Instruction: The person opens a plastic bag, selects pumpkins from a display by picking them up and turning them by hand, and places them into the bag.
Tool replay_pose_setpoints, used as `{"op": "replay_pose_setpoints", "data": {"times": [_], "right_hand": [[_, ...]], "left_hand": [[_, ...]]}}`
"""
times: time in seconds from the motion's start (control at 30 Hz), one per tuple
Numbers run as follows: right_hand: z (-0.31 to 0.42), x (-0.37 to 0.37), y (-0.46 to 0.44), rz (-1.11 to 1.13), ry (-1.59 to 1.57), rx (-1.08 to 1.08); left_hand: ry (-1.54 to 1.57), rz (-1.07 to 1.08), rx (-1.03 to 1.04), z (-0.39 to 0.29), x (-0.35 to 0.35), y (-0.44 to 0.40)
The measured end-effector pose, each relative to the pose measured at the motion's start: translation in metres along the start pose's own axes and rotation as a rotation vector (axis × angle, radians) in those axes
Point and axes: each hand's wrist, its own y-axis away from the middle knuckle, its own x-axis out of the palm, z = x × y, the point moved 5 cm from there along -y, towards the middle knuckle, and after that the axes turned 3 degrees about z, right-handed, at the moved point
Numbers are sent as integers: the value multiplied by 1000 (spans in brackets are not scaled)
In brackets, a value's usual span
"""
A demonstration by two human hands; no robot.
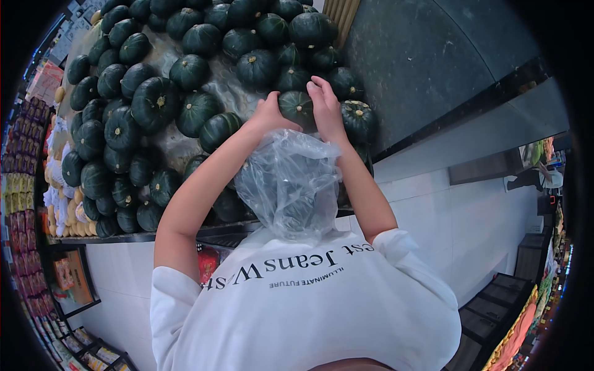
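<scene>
- One dark green squash [296, 106] was clasped between both hands, at the near right part of a heap of squashes [154, 101]; its pale stem spot was seen on the upper face.
- Left side of it was covered by the left hand [270, 114], fingers bent around, thumb set apart from them toward the near edge.
- Right side was pressed by the right hand [327, 112], fingers fairly straight and pointed away from the body.
- Whether the squash was lifted or rested on the heap could not be told.
- A clear plastic bag [288, 182] was seen between the forearms, in front of the chest, its upper edge just beside the squash; contents could not be made out. Whether it was gripped by any finger could not be told.
- More squashes were stacked beyond both hands, with a shiny see-through sheet [226, 80] exposed between them.
- The heap was bounded at right by a dark grey panel [421, 68].
- Tan gourds [77, 213], some wrapped in white netting, were placed at the heap's lower left.
- Packaged goods [25, 148] were shelved at far left.
- A white T-shirt [309, 321] with black lettering was worn.
</scene>
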Motion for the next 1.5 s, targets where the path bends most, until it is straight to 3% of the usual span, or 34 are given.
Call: {"op": "replay_pose_setpoints", "data": {"times": [0.1,0.37,0.57,0.67,0.8,0.97,1.1,1.2,1.5], "right_hand": [[-2,-2,-5,-55,-383,56],[-4,-5,-14,1,-698,-184],[-1,-12,-7,75,-947,-201],[22,-4,1,234,-882,-347],[61,-3,5,328,-699,-339],[84,4,19,304,-604,-261],[67,22,33,310,-849,-40],[48,35,44,358,-1015,117],[22,31,42,409,-1142,-6]], "left_hand": [[50,-102,48,0,-8,6],[122,-314,287,-26,-25,24],[40,-507,493,-50,-34,46],[8,-603,579,-50,-40,47],[27,-723,661,-52,-44,56],[152,-731,770,-49,-48,62],[255,-709,949,-52,-46,68],[130,-722,1128,-52,-46,66],[161,-449,1048,-59,-37,62]]}}
